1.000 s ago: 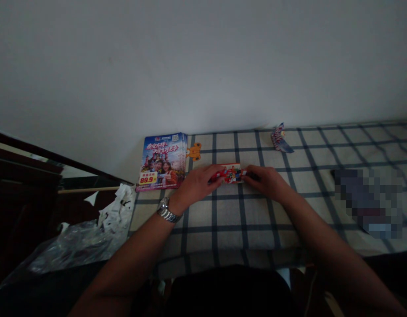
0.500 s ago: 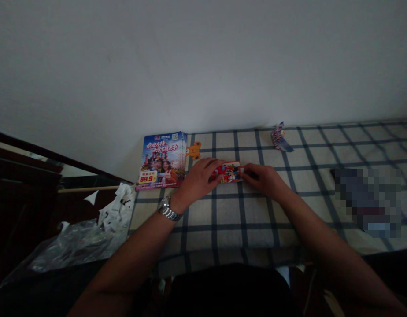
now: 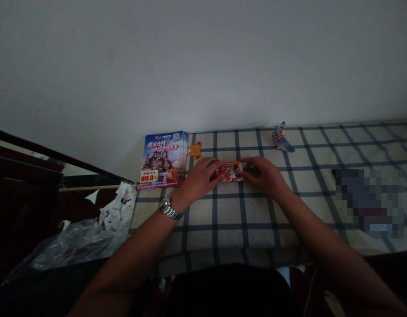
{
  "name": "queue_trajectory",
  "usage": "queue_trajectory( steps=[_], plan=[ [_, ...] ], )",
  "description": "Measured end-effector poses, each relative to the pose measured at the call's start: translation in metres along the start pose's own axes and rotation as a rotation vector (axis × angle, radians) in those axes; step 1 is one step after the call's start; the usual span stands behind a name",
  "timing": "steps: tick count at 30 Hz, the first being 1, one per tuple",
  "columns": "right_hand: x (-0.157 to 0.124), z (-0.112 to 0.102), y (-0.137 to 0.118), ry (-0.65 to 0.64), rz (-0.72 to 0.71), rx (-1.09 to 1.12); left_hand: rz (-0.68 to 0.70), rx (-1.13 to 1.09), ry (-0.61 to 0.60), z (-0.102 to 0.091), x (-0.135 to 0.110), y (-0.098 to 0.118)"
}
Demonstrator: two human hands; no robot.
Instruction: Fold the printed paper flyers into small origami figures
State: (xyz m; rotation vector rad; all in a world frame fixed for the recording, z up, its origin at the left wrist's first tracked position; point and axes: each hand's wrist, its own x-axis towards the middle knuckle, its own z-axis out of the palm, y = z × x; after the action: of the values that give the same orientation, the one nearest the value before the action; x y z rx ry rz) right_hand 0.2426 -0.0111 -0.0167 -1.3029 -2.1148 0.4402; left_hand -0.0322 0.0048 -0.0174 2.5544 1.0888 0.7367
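Note:
A small red piece of printed paper [image 3: 231, 171], which looks folded, lies on the checked cloth [image 3: 226, 215] between my hands. My left hand [image 3: 201, 178], with a metal watch on its wrist, covers the paper's left part, thumb at the near side and fingers over the far side. At the right end, the thumb and index finger of my right hand [image 3: 263, 176] pinch the paper at its near and far corners. How many layers it has I cannot tell. Left of my left hand lies a stack of flyers [image 3: 163, 160].
A folded paper piece [image 3: 281, 137] stands by the wall at the back. To the right lies a blurred dark object [image 3: 362, 202]. An orange bear figure [image 3: 194, 150] shows beside the flyers. Clear plastic [image 3: 74, 248] and torn white paper [image 3: 119, 204] are at the left.
My right hand has moved slightly away from me, and its thumb and index finger have spread apart along the paper's right end. My left hand stays nearly in place.

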Motion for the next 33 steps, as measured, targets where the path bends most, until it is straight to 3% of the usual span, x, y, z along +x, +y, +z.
queue_trajectory(
  steps=[11,27,33],
  plan=[
    [0.000,0.002,0.000,-0.025,-0.045,-0.009,0.050,-0.036,-0.021,0.000,0.000,0.003],
    [-0.002,0.004,-0.001,-0.047,0.007,-0.086,0.021,-0.071,-0.076,-0.004,-0.003,0.011],
    [-0.002,0.006,-0.001,-0.046,0.003,-0.077,0.085,-0.036,-0.096,-0.005,-0.004,0.013]
  ],
)
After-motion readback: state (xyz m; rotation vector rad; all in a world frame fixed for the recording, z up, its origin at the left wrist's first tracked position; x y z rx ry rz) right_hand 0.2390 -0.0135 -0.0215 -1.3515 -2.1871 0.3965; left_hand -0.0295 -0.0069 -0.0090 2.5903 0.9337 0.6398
